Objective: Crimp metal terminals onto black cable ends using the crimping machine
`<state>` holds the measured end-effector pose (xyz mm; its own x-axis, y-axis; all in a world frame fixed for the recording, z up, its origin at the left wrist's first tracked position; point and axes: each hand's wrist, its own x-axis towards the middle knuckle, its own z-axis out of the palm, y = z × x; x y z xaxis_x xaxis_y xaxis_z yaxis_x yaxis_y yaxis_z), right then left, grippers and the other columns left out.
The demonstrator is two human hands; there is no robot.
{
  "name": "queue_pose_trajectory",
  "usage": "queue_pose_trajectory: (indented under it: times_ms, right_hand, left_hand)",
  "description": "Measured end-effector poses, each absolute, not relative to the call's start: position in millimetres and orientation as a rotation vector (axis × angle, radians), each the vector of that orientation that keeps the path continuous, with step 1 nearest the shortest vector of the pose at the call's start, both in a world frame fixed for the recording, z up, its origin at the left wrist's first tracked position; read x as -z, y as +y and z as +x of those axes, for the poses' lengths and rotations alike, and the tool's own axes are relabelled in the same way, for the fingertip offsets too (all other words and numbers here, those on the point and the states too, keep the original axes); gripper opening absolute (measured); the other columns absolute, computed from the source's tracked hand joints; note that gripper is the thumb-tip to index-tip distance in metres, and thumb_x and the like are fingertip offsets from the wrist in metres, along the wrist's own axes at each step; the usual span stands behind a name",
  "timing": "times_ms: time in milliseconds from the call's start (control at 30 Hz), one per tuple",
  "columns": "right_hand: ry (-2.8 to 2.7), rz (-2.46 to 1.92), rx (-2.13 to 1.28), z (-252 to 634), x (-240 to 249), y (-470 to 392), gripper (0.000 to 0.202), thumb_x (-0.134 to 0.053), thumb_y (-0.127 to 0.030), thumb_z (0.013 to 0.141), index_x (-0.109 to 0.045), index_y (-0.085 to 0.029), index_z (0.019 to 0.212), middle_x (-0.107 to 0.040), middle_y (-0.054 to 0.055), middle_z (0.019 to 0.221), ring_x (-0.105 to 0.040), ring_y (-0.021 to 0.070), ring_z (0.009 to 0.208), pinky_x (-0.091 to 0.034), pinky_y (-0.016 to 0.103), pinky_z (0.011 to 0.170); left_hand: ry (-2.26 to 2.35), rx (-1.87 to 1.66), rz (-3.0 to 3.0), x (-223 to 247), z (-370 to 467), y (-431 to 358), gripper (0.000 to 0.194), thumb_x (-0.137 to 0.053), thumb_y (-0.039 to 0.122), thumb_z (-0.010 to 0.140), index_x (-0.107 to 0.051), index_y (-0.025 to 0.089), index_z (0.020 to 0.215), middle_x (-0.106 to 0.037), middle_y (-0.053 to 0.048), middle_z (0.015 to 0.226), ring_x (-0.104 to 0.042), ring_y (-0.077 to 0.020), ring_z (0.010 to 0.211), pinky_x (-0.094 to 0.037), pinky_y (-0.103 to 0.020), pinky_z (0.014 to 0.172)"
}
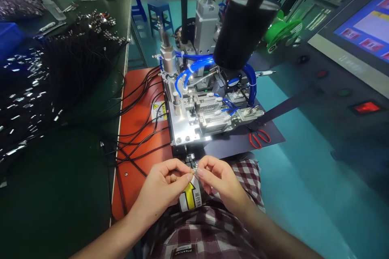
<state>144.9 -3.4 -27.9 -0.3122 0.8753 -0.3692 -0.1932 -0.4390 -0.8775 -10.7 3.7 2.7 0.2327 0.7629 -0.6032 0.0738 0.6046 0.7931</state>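
My left hand (pixel 170 180) and my right hand (pixel 217 178) meet just in front of the machine, each pinching with thumb and forefinger. Between the fingertips show thin coloured wire ends (pixel 193 173), partly hidden by the fingers. A white label with a yellow arrow (pixel 190 196) lies below the hands. Right ahead stands the metal machine (pixel 182 125), with a small dark fixture (pixel 190 160) at its near edge. Several black cables (pixel 142 139) run from its left side across an orange-red board (pixel 133 186).
A large heap of black cables with shiny metal ends (pixel 82 56) covers the dark table at left. Red-handled scissors (pixel 259 139) lie right of the machine. A black cylindrical lamp (pixel 238 32) hangs above it. At right is a control panel with a screen (pixel 364 28).
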Motion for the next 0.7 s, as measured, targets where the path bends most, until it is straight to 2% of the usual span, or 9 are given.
queue_pose_trajectory:
  times_ms: [233, 400, 567, 700]
  right_hand:
    - [-1.040, -1.218, -1.717, 143, 29, -9, 0.026, -0.059, -0.039, 0.080, -0.052, -0.016, 0.070, -0.043, -0.006, 0.051, -0.036, 0.0066, 0.044, -0.029, 0.020, 0.043]
    - [-1.124, -1.135, -1.813, 149, 32, -2, 0.026, -0.057, -0.038, 0.082, -0.051, -0.016, 0.070, -0.042, -0.007, 0.052, -0.035, 0.0054, 0.043, -0.029, 0.019, 0.042]
    - [-1.299, -1.026, -1.922, 158, 33, 11, 0.025, -0.057, -0.039, 0.083, -0.051, -0.016, 0.073, -0.042, -0.007, 0.056, -0.037, 0.0049, 0.043, -0.029, 0.018, 0.041]
    - [-1.333, -1.029, -1.898, 159, 35, 15, 0.025, -0.057, -0.038, 0.083, -0.053, -0.016, 0.074, -0.043, -0.006, 0.055, -0.039, 0.0056, 0.044, -0.030, 0.018, 0.042]
  left_hand:
    - [1.285, -0.554, 0.802, -8, -10, 4, 0.028, -0.068, 0.040, 0.066, -0.057, 0.015, 0.071, -0.041, 0.008, 0.042, -0.030, -0.0040, 0.036, -0.023, -0.016, 0.036]
    - [1.217, -0.460, 0.845, -6, -16, 5, 0.023, -0.065, 0.037, 0.072, -0.057, 0.015, 0.074, -0.038, 0.009, 0.044, -0.028, -0.0039, 0.038, -0.019, -0.017, 0.037]
    - [1.164, -0.399, 0.928, 1, -19, 5, 0.019, -0.066, 0.033, 0.072, -0.058, 0.015, 0.072, -0.036, 0.009, 0.043, -0.030, -0.0048, 0.038, -0.022, -0.019, 0.039]
    - [1.153, -0.466, 0.828, 5, -17, 4, 0.023, -0.068, 0.035, 0.070, -0.054, 0.017, 0.069, -0.036, 0.010, 0.045, -0.025, -0.0038, 0.037, -0.020, -0.018, 0.037]
